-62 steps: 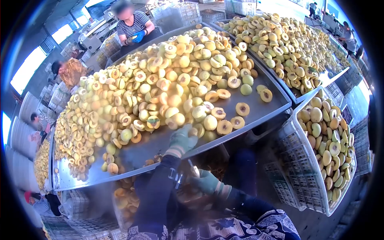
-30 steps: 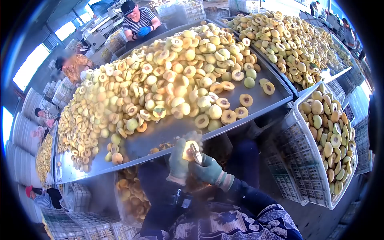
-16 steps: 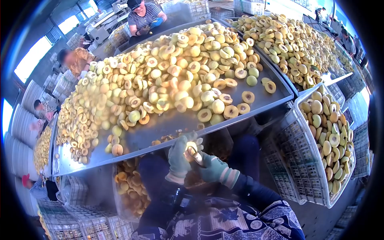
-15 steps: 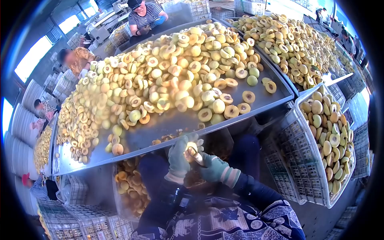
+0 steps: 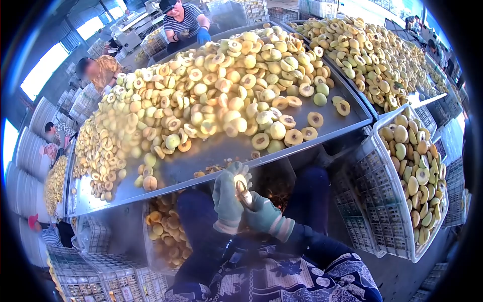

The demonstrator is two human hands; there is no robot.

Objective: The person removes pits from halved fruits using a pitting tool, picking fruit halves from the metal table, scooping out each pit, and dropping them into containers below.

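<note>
My left hand [image 5: 228, 199], in a grey-green glove, is closed around a yellow peach half [image 5: 240, 181] just in front of the metal table's near edge. In my right hand [image 5: 263, 213], also gloved, is a small pitting tool [image 5: 245, 195] with a curved metal head. The tool's head touches the cut face of the peach half; its handle is hidden in my fingers. Beyond my hands, a large heap of peach halves [image 5: 221, 85] covers the metal table [image 5: 221, 171], many with brown pit centres showing.
At right stands a tall plastic crate [image 5: 359, 211] of peach halves. A container of orange-yellow pieces [image 5: 168, 236] sits below the table at left. More crates [image 5: 110, 279] are at lower left. A co-worker in stripes [image 5: 185, 22] works across the table; others are at left.
Both my hands have shifted slightly, with the tool still at the peach half. The co-worker across the table has lowered a blue-gloved hand toward the heap.
</note>
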